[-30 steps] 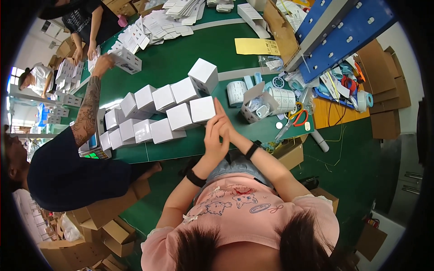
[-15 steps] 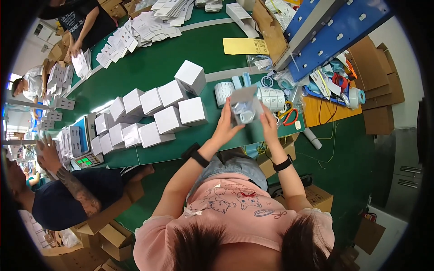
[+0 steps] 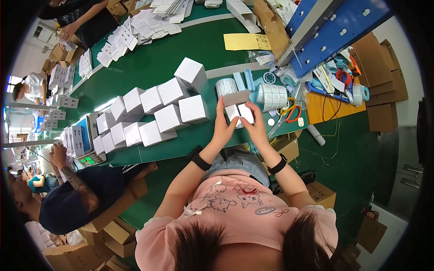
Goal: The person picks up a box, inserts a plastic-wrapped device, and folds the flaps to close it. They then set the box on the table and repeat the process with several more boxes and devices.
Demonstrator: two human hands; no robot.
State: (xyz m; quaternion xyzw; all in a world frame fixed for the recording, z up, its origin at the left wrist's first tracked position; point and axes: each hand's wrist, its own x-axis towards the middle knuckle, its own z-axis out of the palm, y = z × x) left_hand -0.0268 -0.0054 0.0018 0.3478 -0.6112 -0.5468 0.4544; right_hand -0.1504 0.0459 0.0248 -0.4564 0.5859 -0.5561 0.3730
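A small white box (image 3: 237,97) is between my hands at the front of the green table, its top panel standing up at the far side and two side flaps folded inward. My left hand (image 3: 221,129) grips the box's left side, its thumb on the near part of the flaps. Around the right side curls my right hand (image 3: 258,130), with its thumb beside the left one. The flaps cover what lies inside. Just beyond the box are a roll of printed labels (image 3: 226,86) and a second label roll (image 3: 274,95).
Two rows of closed white boxes (image 3: 166,119) stand to my left, beside a scale (image 3: 91,159). Scissors with red and yellow handles (image 3: 294,113) lie right. A blue perforated post (image 3: 337,34) rises far right. A co-worker (image 3: 86,194) sits at left.
The side flaps, raised before with light-blue contents showing, are now folded in over them. My thumbs have come together on the flaps. The co-worker at left has lowered a hand.
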